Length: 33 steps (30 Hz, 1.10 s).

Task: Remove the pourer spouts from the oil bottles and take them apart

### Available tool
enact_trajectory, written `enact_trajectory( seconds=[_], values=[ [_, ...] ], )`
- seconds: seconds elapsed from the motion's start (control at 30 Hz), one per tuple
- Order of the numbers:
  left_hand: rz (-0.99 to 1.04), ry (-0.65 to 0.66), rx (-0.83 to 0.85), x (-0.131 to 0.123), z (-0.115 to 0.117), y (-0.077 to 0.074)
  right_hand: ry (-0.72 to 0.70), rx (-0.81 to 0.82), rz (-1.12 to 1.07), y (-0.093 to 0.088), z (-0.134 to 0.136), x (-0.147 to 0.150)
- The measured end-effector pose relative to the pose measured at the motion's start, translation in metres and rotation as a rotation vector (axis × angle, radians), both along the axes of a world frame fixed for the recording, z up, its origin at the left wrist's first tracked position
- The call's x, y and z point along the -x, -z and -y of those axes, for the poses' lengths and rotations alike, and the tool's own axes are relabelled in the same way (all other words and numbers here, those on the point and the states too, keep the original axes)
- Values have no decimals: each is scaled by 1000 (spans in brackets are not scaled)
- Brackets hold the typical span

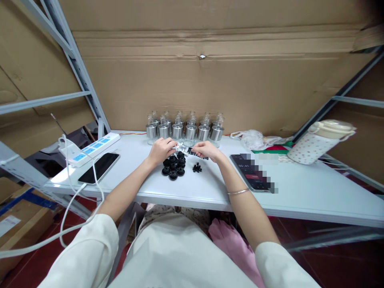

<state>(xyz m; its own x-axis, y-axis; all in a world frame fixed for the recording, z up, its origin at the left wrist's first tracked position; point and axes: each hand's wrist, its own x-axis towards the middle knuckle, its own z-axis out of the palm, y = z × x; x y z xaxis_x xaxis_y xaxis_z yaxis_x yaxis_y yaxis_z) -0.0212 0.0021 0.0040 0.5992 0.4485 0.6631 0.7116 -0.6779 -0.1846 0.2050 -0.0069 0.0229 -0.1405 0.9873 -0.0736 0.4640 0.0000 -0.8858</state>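
My left hand is on the table, its fingers curled at a cluster of small shiny clear or silver pieces. What its fingertips hold, if anything, is too small to make out. Across from it, my right hand has thumb and fingers pressed together beside a patch of small dark strips; what lies in the pinch cannot be told. Closer to me sits a pile of round black caps. To its right is a small heap of tiny black pieces. Behind my hands stand rows of glass bottles with silver bands.
A phone and a white power strip with cables lie at the left. At the right are another phone, a crumpled plastic bag and a dotted tumbler. Cardboard walls the back.
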Motion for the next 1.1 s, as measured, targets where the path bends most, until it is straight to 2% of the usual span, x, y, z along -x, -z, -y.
enact_trajectory(
  seconds=[0.17,0.37,0.6,0.83,1.1],
  values=[
    [0,13,9,0,-1,2,28,-23,167,2,-4,-8],
    [-11,9,-9,1,-3,4,-23,-11,299,1,-3,-11],
    [-25,12,17,2,-4,5,-106,106,296,5,-5,-10],
    [-9,11,45,1,-3,5,-144,112,324,7,-6,-16],
    [3,13,33,1,-3,4,-119,218,264,4,-2,-14]
  ],
)
